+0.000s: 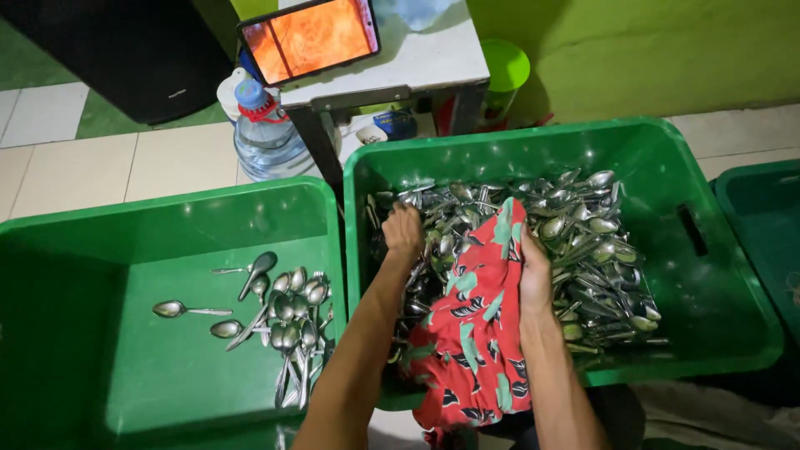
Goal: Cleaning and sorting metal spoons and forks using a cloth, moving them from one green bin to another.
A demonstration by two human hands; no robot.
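A red patterned cloth (471,333) is grasped by the right hand (535,279) over the right green tub (667,158); the left hand (403,233) is clenched in its heap of spoons (575,242). Fewer spoons (287,321) (loosely scattered) lie in the left green tub (125,225). Beyond, a water bottle (265,133) is seen beside the bench (417,62).

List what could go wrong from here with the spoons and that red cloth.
The left hand digs into the dense spoon pile in the right green bin; tangled handles could snag and spill out.

The red patterned cloth, gripped by the right hand, drapes over the bin's near rim and may drag spoons onto the floor.

Spoons carried to the left bin could drop into the gap between the bins.
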